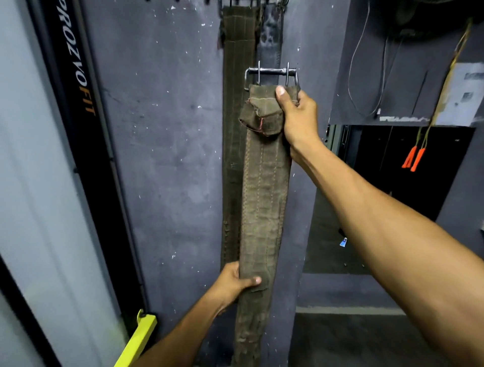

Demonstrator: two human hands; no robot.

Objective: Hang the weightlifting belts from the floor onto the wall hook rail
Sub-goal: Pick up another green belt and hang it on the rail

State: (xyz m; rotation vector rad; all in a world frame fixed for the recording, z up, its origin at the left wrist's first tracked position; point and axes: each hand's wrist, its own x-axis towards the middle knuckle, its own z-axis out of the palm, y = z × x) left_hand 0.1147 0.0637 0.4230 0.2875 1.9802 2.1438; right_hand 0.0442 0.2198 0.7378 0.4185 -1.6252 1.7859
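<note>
A long olive-brown weightlifting belt (264,199) hangs upright in front of the grey wall, its metal two-prong buckle (271,74) at the top. My right hand (297,115) grips the belt just below the buckle, thumb across the front. My left hand (235,283) clasps the belt's left edge lower down. Behind it, a brown belt (235,78) and a black belt (269,39) hang from the hook rail (235,2) at the top edge of the view. The held buckle is well below the rail.
A black machine upright with lettering (78,78) slants down the left, with a yellow bar (138,338) at its foot. To the right, cables (366,65) hang on the wall and a skipping rope with orange handles (415,157) dangles beside a dark opening.
</note>
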